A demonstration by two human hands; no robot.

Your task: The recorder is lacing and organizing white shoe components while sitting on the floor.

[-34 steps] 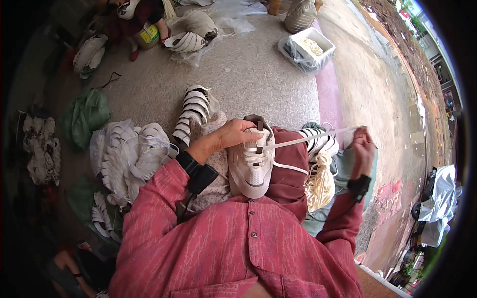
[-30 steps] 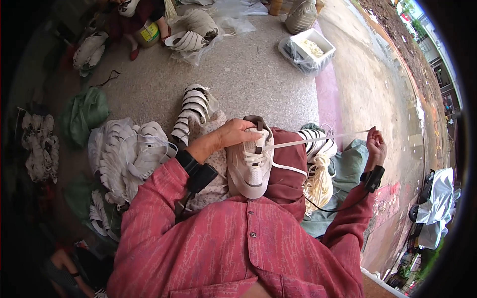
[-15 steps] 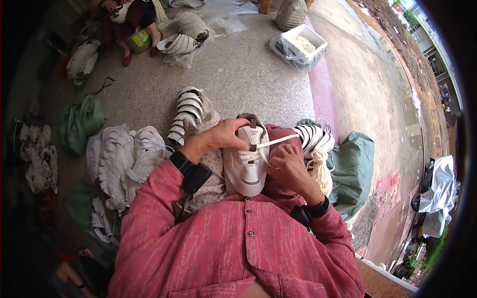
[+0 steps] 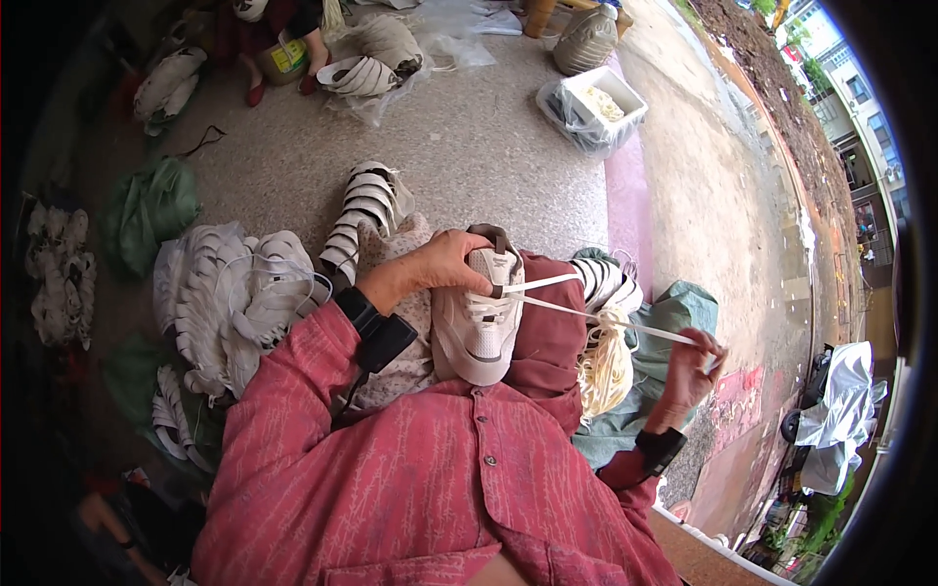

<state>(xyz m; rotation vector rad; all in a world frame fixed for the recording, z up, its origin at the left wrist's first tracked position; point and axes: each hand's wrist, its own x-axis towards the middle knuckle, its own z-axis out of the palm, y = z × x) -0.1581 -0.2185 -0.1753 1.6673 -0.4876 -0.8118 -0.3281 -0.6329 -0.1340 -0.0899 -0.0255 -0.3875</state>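
Observation:
A white and grey shoe upper (image 4: 477,344) lies across my lap, its rounded toe toward me and its brown-lined collar away. My left hand (image 4: 442,266) is closed on its left side, the thumb pressing by the tongue and the top eyelets. A flat white shoelace (image 4: 640,327) runs from the eyelets out to the right, pulled taut. Its far part is pinched in the fingers of my right hand (image 4: 692,369), well off to the right of the shoe upper. Another stretch of lace loops out near the tongue.
Stacked white uppers (image 4: 210,317) lie at my left, another stack (image 4: 369,215) beyond my knee. On the right are a bundle of cream laces (image 4: 608,366) and a green sack (image 4: 674,313). A white box (image 4: 625,90) stands farther off. A person (image 4: 278,29) sits at the far left.
My right hand has swung from beside the shoe upper out to the right, drawing the lace out into a long straight line. My left hand keeps its hold on the upper.

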